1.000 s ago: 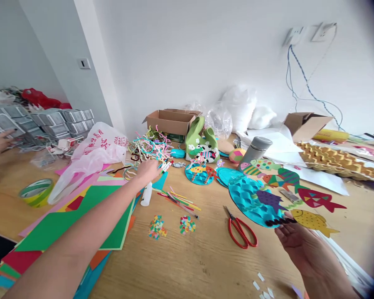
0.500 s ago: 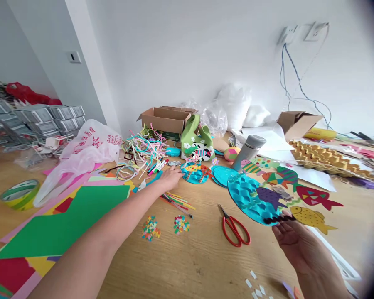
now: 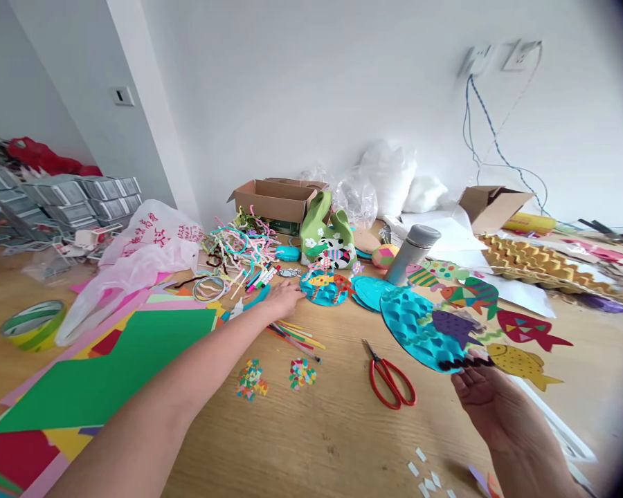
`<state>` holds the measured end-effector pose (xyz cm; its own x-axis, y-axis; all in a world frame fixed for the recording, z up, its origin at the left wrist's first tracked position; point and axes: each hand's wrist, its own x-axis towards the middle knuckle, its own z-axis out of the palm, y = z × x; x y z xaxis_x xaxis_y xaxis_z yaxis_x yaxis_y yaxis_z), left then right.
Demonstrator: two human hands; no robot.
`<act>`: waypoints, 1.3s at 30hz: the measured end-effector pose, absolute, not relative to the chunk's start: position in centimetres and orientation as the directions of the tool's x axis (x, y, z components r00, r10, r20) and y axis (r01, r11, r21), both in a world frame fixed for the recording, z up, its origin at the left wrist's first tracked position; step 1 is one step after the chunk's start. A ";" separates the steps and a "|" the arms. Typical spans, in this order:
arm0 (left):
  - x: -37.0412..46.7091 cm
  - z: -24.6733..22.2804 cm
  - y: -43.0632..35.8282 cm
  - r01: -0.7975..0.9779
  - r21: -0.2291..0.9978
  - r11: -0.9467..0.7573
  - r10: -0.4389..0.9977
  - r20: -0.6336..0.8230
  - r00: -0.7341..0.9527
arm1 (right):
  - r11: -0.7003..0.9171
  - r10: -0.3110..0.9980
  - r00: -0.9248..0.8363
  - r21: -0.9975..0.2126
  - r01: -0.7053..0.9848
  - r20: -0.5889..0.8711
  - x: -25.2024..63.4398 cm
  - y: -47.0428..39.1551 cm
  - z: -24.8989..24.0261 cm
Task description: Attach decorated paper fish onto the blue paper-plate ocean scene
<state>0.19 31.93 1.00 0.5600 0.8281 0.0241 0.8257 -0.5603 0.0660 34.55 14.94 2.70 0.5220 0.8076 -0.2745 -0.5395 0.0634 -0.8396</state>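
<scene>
From where I stand, a pair of scissors with red looped handles and dark metal blades (image 3: 392,380) lies on the light wooden desk (image 3: 301,443), its tip pointing away from the person. Beyond the scissors and to their right, the right hand (image 3: 491,398) has hold of a large round blue disc with layered scales (image 3: 410,325). This grip is partly closed: the palm is turned upward and the fingers curl at the lower rim, near a dark fuzzy stem (image 3: 449,364). I think the edge is chosen so that the many-coloured flat fish (image 3: 519,364) do not bend.

Beyond the scissors and to their left lies a smaller round blue disc with yellow and orange fish (image 3: 316,296). The left hand (image 3: 285,299) is at its left edge, palm down, the arm stretched long across the desk. Whether this grip pinches the rim or only touches it, I cannot tell. Left of the scissors are two heaps of small coloured dots (image 3: 302,374), probably set apart for not mixing.
</scene>
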 end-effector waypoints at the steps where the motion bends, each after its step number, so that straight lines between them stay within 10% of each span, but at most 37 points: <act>1: 0.2 1.0 32.0 0.827 0.065 -0.558 0.829 0.022 0.558 | 0.064 0.804 0.524 -0.836 -0.545 -0.280 34.5 14.9 2.7; 39: -3.4 1.2 31.1 0.839 -0.028 -0.544 0.839 0.006 0.544 | -0.148 0.855 0.407 -0.903 -0.403 -0.321 30.9 21.2 0.2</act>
<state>-3.41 31.10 1.22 0.5443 0.8389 0.0062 0.8386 -0.5440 -0.0275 30.90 21.17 0.21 0.4070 0.8551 -0.3213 -0.4025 -0.1479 -0.9034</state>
